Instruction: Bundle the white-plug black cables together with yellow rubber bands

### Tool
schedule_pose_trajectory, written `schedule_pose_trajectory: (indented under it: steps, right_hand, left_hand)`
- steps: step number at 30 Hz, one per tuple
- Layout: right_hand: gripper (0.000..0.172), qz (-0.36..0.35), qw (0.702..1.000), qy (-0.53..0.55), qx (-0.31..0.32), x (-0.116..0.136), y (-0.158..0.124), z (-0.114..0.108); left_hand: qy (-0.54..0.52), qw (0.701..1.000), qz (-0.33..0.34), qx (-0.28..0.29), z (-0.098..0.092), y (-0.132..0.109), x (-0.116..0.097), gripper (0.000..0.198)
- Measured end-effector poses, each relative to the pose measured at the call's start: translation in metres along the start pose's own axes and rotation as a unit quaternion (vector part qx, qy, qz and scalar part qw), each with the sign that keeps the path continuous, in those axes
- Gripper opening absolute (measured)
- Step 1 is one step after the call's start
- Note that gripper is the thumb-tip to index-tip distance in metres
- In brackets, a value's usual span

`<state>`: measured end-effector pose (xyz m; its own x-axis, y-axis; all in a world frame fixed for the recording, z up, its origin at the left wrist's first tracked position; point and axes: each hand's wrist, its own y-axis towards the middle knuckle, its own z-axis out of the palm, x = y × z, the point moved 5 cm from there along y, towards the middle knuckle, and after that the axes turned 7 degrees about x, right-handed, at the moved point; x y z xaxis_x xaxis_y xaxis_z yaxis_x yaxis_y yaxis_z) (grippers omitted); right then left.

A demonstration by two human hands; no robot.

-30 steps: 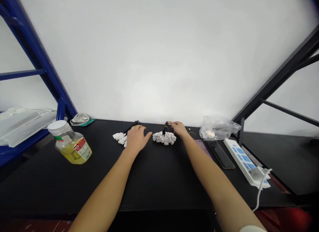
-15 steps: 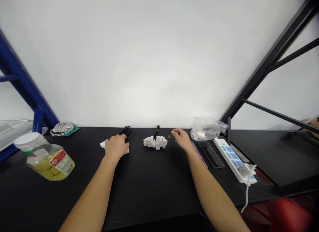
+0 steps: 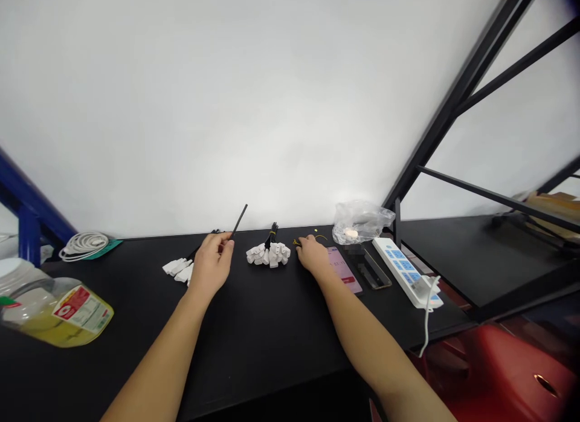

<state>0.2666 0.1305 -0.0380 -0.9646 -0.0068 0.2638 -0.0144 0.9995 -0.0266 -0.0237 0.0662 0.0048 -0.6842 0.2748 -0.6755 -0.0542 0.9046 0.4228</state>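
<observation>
My left hand (image 3: 212,262) is closed in a pinch, raised over the left of the table, on a thin black cable (image 3: 239,221) whose end points up and right. Its lower part is hidden in the hand. Under that hand lie several loose black cables with white plugs (image 3: 179,268). A bundle of similar cables with white plugs (image 3: 268,254), tied with a yellow band (image 3: 272,233), lies between my hands. My right hand (image 3: 312,253) rests low on the table, fingers bent together beside a yellow rubber band (image 3: 296,242). What its fingertips grip is hidden.
On the left are a plastic jar (image 3: 67,310) with yellow contents and a coiled white cable (image 3: 84,245). Rightward are a lit phone (image 3: 344,271), a dark phone (image 3: 375,269), a clear plastic bag (image 3: 362,219) and a power strip (image 3: 399,265). A red stool (image 3: 498,373) stands below.
My left hand has lifted from the loose cables, with one black cable now pinched in it. My right hand has lowered toward the yellow bands. The view has turned slightly right.
</observation>
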Motion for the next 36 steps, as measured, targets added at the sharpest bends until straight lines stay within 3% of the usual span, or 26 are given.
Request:
schedule_pose_trajectory:
  steps: [3, 5, 8, 11, 15, 21, 25, 28, 30, 33, 36]
  right_hand:
    - [0.028, -0.019, 0.999, 0.031, -0.038, 0.018, -0.008, -0.005]
    - [0.028, -0.082, 0.985, 0.116, -0.096, 0.032, -0.020, -0.016]
    - [0.033, -0.255, 0.926, 0.261, -0.096, 0.060, -0.047, -0.028]
    - [0.032, -0.349, 0.886, 0.293, -0.085, 0.076, -0.069, -0.034]
    - [0.016, -0.372, 0.872, 0.316, -0.030, 0.080, -0.079, -0.037]
    - [0.013, -0.408, 0.872, 0.269, 0.013, 0.081, -0.082, -0.033]
    - [0.004, -0.374, 0.889, 0.264, -0.012, 0.077, -0.078, -0.031]
    - [0.003, -0.336, 0.902, 0.270, -0.024, 0.071, -0.075, -0.030]
    - [0.006, -0.325, 0.905, 0.272, -0.017, 0.070, -0.075, -0.030]
    - [0.007, -0.330, 0.907, 0.263, 0.002, 0.072, -0.076, -0.027]
    - [0.006, -0.343, 0.906, 0.247, 0.016, 0.075, -0.077, -0.025]
  left_hand:
    - [-0.114, 0.993, 0.019, 0.015, 0.020, -0.010, -0.016, 0.029]
    - [-0.159, 0.985, 0.040, 0.051, 0.036, -0.019, -0.028, 0.025]
    - [-0.169, 0.973, 0.089, 0.130, 0.055, -0.031, -0.046, 0.014]
    - [-0.133, 0.968, 0.123, 0.175, 0.062, -0.035, -0.053, 0.009]
    - [-0.056, 0.970, 0.133, 0.194, 0.058, -0.031, -0.048, 0.018]
    - [0.041, 0.954, 0.166, 0.247, 0.058, -0.027, -0.039, 0.021]
    - [0.088, 0.954, 0.122, 0.260, 0.051, -0.020, -0.030, 0.027]
    - [0.156, 0.969, 0.038, 0.187, 0.027, -0.007, -0.009, 0.045]
    - [0.232, 0.961, -0.036, 0.146, 0.011, 0.001, 0.012, 0.052]
    - [0.314, 0.920, -0.130, 0.194, 0.002, 0.005, 0.041, 0.058]
    - [0.325, 0.901, -0.163, 0.235, 0.003, 0.004, 0.051, 0.052]
